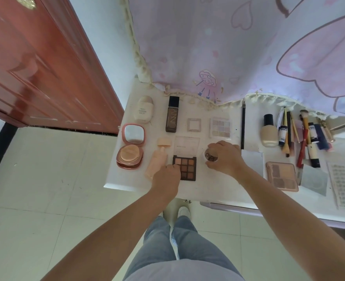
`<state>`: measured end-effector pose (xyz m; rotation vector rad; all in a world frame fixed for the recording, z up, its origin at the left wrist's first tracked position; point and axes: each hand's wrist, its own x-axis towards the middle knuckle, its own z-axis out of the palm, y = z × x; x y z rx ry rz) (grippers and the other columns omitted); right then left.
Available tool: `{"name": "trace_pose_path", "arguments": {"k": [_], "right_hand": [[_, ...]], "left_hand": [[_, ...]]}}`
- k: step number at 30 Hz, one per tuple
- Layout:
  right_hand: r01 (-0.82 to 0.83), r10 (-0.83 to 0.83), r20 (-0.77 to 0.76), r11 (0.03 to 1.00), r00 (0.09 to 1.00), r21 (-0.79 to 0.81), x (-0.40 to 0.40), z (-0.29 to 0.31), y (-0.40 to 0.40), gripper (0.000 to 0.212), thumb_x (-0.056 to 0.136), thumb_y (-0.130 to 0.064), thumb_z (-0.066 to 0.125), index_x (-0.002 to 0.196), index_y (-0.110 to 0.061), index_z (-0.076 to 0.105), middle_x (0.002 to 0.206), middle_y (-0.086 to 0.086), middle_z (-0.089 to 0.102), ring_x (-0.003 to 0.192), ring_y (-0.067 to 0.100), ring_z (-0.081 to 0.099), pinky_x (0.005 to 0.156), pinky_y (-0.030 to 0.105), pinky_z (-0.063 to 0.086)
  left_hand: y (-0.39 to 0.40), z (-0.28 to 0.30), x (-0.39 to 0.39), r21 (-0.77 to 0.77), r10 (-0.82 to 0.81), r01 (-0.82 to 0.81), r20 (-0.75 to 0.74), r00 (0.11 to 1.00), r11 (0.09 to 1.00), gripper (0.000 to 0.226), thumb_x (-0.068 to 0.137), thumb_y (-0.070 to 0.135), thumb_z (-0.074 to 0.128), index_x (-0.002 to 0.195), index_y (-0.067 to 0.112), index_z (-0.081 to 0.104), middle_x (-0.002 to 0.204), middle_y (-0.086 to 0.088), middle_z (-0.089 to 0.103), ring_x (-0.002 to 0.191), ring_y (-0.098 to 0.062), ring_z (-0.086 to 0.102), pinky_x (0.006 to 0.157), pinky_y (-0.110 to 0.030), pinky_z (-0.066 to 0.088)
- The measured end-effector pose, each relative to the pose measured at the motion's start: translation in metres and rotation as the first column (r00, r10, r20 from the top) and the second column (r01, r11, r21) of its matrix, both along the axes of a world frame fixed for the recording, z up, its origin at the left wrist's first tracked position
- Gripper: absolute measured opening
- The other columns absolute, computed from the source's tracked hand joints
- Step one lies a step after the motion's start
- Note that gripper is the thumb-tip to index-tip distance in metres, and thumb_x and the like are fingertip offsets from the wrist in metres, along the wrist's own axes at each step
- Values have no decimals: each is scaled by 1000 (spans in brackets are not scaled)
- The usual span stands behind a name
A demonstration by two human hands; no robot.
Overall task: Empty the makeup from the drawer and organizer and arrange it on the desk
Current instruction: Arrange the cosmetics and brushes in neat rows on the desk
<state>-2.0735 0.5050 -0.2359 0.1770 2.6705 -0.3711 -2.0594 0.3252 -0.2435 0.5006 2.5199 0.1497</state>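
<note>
The right hand is curled around a small round white jar with black letters, holding it on the white desk; the left hand lies on the near left corner of an open brown eyeshadow palette, fingers bent down on it, but I cannot tell if they pinch it. Left of the palette lies a peach bottle, then an open pink compact with a mirror; behind stand a cream tube, a dark foundation bottle, a small square case and a pale palette. At the right lie a beige bottle, brushes and pencils in a row, and a pink palette.
</note>
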Motion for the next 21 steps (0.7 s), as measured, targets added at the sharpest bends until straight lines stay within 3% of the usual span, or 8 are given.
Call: {"name": "trace_pose_path", "arguments": {"k": [2,5,7,9,13,18,21], "right_hand": [[175,-182,-10,956,983,-236,6,11,1,52,78,-28,66,125,-18,50,121,2,55,109,17,52,93,26,37],[396,-416,86,751,905,-529,18,35,3,47,76,-15,70,120,-14,55,102,0,59,84,8,57,66,12,49],[455,-478,145,635,866,-625,24,50,5,44,75,-10,70,117,-10,57,96,0,59,83,10,57,67,16,50],[463,-472,182,592,863,-660,28,61,5,38,75,-9,70,112,-10,59,94,0,61,89,14,59,72,21,51],[495,-473,246,529,846,-689,30,74,6,28,77,-15,68,105,-13,64,101,3,67,93,20,64,89,40,52],[556,-469,378,331,798,-763,32,76,9,46,79,-12,65,121,2,53,109,19,63,88,30,64,92,45,50],[553,-428,414,280,803,-785,35,73,8,46,82,-11,63,123,6,50,110,22,62,94,31,62,89,39,52]], "left_hand": [[0,7,-1,96,21,-20,-9,1000,995,32,94,14,44,125,7,41,124,-8,51,112,-22,51,87,-29,45],[6,20,-6,344,40,-64,78,996,937,49,89,30,55,131,12,40,130,-4,48,118,-19,46,97,-27,37],[11,32,-10,509,69,-159,190,979,846,62,82,28,66,135,12,38,131,-4,48,120,-18,47,104,-29,38],[16,43,-16,630,106,-285,307,946,722,69,77,21,72,136,11,38,126,-1,49,116,-15,50,102,-29,43],[23,63,-26,744,96,-350,363,927,569,55,76,8,71,127,8,51,115,4,56,96,0,55,80,-6,47],[26,73,-30,768,17,-316,369,929,557,52,75,6,72,123,14,53,100,17,54,88,6,56,80,-9,48],[25,75,-29,757,2,-318,387,922,571,50,74,5,72,120,14,54,95,22,53,82,6,57,75,-5,49]]}}
